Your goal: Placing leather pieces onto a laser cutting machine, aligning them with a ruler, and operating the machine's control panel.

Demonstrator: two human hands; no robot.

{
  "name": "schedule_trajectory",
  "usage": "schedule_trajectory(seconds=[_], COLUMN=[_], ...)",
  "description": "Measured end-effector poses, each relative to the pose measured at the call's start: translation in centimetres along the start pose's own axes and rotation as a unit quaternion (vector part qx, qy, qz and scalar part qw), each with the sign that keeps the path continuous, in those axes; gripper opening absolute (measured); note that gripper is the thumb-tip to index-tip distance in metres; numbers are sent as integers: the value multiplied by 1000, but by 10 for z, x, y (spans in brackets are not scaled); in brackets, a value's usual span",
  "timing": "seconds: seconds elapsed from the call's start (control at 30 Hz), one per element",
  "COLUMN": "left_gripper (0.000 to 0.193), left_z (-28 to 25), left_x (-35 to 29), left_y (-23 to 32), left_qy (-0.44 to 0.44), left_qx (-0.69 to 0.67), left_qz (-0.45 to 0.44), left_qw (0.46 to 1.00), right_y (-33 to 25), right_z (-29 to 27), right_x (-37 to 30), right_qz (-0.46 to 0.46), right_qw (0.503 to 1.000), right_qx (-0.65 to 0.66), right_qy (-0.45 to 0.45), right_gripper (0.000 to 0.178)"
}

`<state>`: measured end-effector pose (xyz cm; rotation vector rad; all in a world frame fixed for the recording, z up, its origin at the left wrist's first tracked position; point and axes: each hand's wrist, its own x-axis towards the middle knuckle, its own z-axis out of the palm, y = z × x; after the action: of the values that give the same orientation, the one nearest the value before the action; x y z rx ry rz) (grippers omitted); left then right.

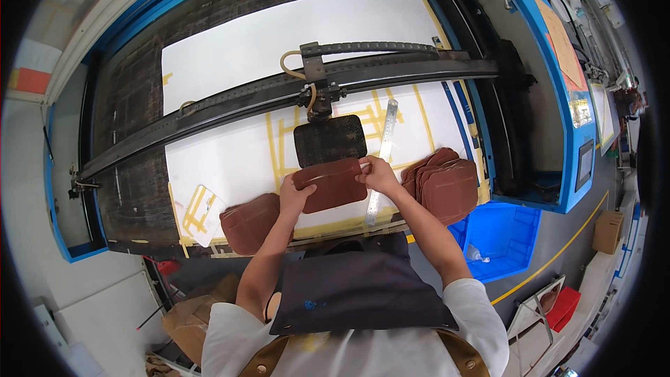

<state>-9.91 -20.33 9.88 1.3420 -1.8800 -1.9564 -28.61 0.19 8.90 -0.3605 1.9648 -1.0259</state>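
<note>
Between my two hands is a reddish-brown leather piece (pixel 329 192) with rounded corners. My left hand (pixel 296 194) grips its left edge, thumb on top. At the upper right corner, my right hand (pixel 379 174) pinches it. Just beyond lies a black rounded plate (pixel 331 141) on the white taped sheet, under the machine head (pixel 320 101). One stack of brown leather pieces (pixel 251 225) sits left of my left hand at the bed's front edge. A larger, fanned stack of leather pieces (pixel 450 190) rests to the right of my right hand.
A black gantry beam (pixel 230 112) crosses the blue-framed machine bed. A steel ruler (pixel 382 160) lies right of the black plate. Near the left stack is a white card with yellow tape (pixel 203 215). A blue crate (pixel 513 237) stands below the bed's right front corner.
</note>
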Motion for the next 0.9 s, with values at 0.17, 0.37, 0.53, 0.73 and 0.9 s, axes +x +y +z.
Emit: schedule_trajectory(seconds=[0.17, 0.37, 0.53, 0.73, 0.9], left_gripper=[31, 52, 57, 52, 50], left_z=[-6, -2, 0, 3, 4], left_x=[22, 70, 71, 83, 84], left_y=[19, 47, 46, 40, 36], left_qy=[-39, 17, 23, 66, 66], left_qx=[-83, 137, 197, 182, 194], left_qz=[26, 59, 109, 134, 132], left_qw=[995, 989, 974, 972, 970], right_y=[-2, -28, -47, -39, -31], right_z=[-8, -26, -33, -27, -27], right_x=[24, 67, 60, 69, 68], right_qz=[-55, -72, -44, -77, -87], right_qw=[996, 987, 984, 984, 982], right_qx=[-44, -56, -136, -88, -84], right_qy=[52, 131, 108, 135, 148], right_gripper=[29, 42, 47, 43, 42])
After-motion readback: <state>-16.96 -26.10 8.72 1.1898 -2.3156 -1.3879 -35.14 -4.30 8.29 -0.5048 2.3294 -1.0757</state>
